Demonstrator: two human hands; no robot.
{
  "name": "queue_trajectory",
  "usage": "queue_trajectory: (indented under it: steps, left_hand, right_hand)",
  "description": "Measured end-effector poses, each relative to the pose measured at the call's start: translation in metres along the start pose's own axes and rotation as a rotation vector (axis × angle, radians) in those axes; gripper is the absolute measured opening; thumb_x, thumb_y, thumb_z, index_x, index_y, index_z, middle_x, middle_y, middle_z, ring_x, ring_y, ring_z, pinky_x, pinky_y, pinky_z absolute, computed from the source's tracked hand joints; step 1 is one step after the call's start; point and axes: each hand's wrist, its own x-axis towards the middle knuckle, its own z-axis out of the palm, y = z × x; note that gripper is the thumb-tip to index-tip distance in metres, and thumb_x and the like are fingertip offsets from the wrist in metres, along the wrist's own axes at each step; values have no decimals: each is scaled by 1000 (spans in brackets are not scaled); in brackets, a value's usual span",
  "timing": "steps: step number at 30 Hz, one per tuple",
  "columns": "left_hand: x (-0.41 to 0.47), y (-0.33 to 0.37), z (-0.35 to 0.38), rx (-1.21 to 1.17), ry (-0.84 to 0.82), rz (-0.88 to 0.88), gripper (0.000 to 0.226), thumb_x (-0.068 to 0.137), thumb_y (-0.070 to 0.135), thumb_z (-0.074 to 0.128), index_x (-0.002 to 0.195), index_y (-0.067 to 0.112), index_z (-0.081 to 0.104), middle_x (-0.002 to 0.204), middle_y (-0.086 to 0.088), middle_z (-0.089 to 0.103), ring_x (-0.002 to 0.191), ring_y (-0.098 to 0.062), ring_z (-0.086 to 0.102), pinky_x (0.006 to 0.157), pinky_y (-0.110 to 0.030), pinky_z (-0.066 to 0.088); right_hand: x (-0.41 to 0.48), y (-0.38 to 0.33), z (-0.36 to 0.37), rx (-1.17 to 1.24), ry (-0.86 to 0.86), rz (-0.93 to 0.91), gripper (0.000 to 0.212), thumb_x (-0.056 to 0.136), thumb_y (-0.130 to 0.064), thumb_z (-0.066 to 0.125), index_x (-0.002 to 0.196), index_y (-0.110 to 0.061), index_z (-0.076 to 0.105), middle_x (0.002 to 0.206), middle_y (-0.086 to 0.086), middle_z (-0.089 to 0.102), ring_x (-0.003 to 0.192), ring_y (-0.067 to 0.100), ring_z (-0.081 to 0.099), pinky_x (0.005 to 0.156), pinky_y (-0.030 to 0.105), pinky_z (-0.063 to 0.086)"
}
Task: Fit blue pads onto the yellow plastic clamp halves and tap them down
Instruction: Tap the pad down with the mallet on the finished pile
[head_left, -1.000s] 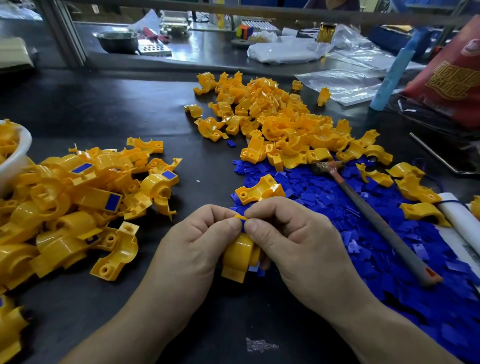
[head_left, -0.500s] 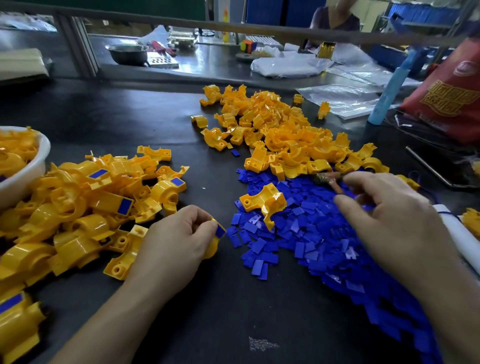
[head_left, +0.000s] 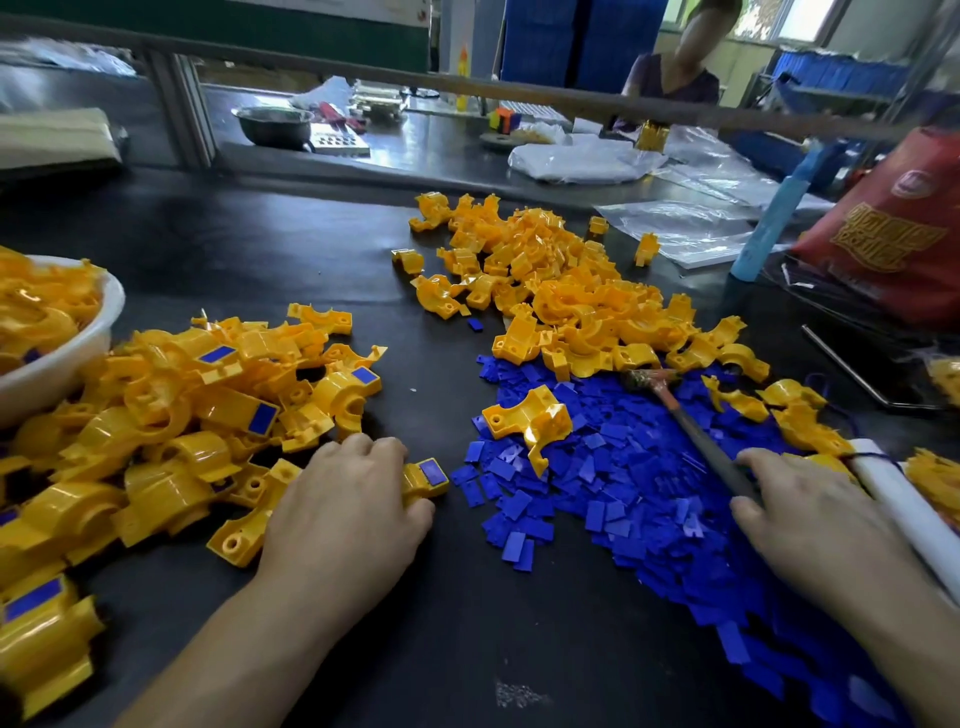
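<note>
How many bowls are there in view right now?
2. A white bowl at the left edge, holding yellow clamp halves and partly cut off; a metal bowl on the far bench. Others may be out of frame.

Padded clamp half (head_left: 425, 480): yellow, blue pad uppermost, near centre-left. Loose blue pads (head_left: 623, 493): heaped flat, near right, with the tapping tool (head_left: 691, 426) lying across them. Bare clamp halves (head_left: 561, 291): piled far right. Padded halves (head_left: 208, 405): piled left.

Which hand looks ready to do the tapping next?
Probably the right hand: it grips the tapping tool by its handle, while the left hand holds the clamp half with its blue pad facing up.
</note>
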Motion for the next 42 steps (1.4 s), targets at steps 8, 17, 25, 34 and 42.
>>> queue_trajectory:
  steps: [8, 17, 25, 34, 42]
  left_hand:
    - [5, 0, 6, -20, 49, 7, 52, 86, 64, 56, 129, 35, 53, 119, 11, 57, 111, -11, 50, 75, -24, 40]
    - [5, -1, 8, -47, 98, 22, 53, 85, 64, 57, 129, 35, 54, 117, 12, 58, 110, -11, 51, 72, -24, 37]
    - [7, -1, 8, -52, 113, 26, 50, 86, 63, 57, 127, 34, 55, 115, 12, 58, 109, -10, 51, 71, -23, 36]
    - [5, 0, 5, -38, 114, 25, 51, 87, 63, 56, 128, 33, 55, 119, 11, 59, 111, -11, 51, 72, -23, 35]
    - [6, 1, 4, -29, 85, -7, 49, 86, 63, 56, 125, 33, 56, 113, 12, 58, 107, -10, 50, 70, -23, 34]
  right_hand:
    - [-27, -10, -24, 609, 115, 59, 20, 89, -40, 43, 102, -55, 46, 62, 2, 60, 47, 21, 60, 41, 41, 51]
    - [-83, -69, -32, 577, -137, -389, 40, 89, -49, 50, 109, -72, 23, 96, -47, 45, 96, -30, 39, 74, 2, 40]
    - [-90, -82, -16, 537, -56, -483, 51, 92, -50, 45, 134, -61, 17, 121, -40, 43, 115, -14, 44, 89, 1, 34]
    - [-79, -82, -34, 598, -115, -449, 46, 88, -46, 53, 111, -71, 23, 95, -59, 41, 97, -39, 30, 78, -7, 29]
    - [-74, -92, -28, 565, -137, -456, 46, 94, -46, 45, 133, -56, 25, 116, -25, 55, 108, -5, 50, 83, 6, 39]
